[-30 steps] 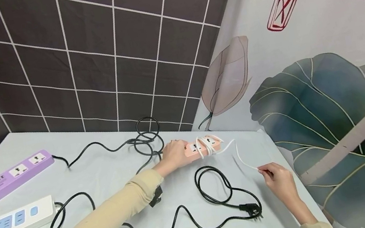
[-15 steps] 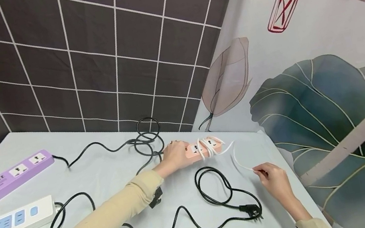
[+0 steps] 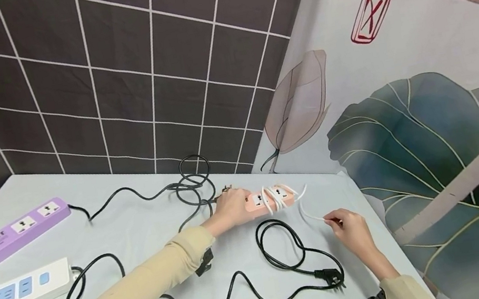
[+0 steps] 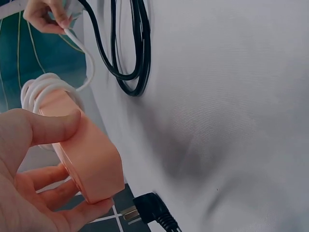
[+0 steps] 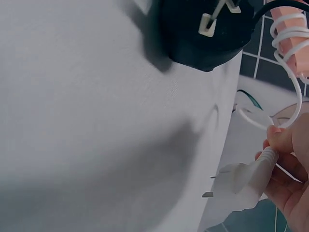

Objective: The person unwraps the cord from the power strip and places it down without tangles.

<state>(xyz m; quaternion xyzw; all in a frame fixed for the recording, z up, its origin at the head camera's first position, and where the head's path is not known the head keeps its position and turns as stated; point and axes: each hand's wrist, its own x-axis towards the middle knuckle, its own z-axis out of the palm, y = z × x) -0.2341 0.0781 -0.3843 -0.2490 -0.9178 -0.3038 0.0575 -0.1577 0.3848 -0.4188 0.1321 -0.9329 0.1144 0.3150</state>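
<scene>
In the head view my left hand [image 3: 233,208] grips one end of a peach power strip [image 3: 256,211], raised off the table, as its shadow shows in the left wrist view. A white cord [image 4: 50,89] is wound in several turns around the strip's far end. From there a loose length runs to my right hand [image 3: 352,231], low and to the right of the strip. Thumb and fingers of that hand pinch the cord just behind a white plug [image 5: 244,181], whose metal prongs point away from the hand in the right wrist view.
A purple power strip [image 3: 35,232] and a white power strip [image 3: 59,285] lie on the left of the table. Black cords loop across the middle, one ending in a black plug [image 3: 329,276] below my hands. A dark tiled backdrop [image 3: 124,95] stands behind.
My right hand has moved left and slightly up, closer to the strip, and the loose length of white cord bends more. My left hand has shifted slightly right with the strip.
</scene>
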